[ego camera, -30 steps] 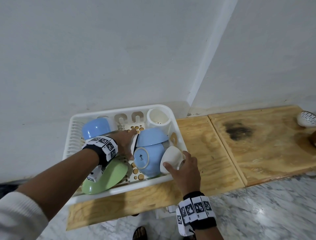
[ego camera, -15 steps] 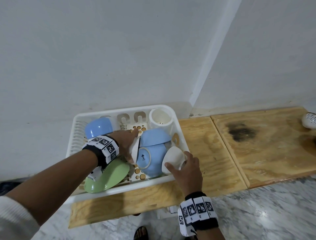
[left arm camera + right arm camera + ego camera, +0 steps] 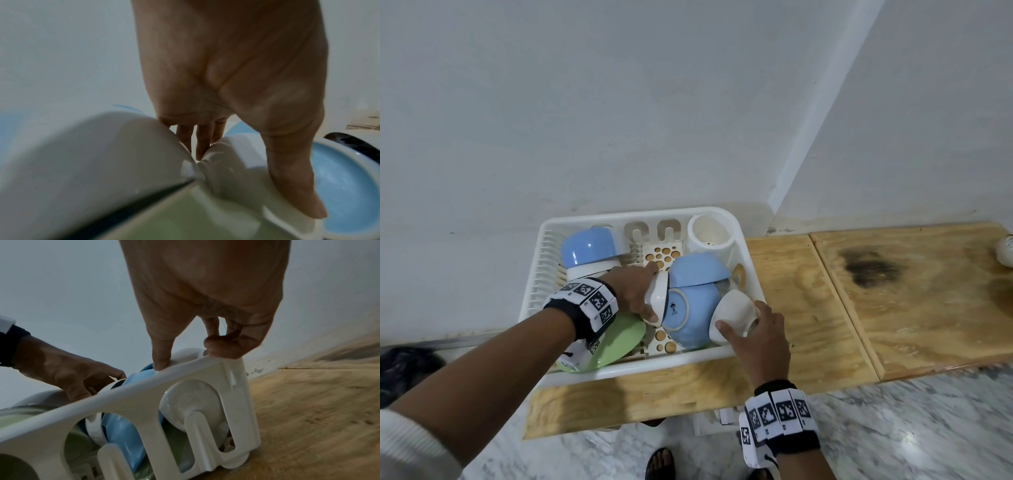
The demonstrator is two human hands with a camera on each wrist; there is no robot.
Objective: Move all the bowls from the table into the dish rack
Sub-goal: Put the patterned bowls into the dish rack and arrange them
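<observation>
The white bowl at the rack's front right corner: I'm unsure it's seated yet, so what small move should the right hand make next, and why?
Probably ease the small white bowl down until it rests, then let go. The right hand grips it on its side against the blue bowl, just inside the dish rack wall. The left hand holds another white bowl beside it.

Head view steeply down from above, both wrist views close, all sharing the dish rack.
</observation>
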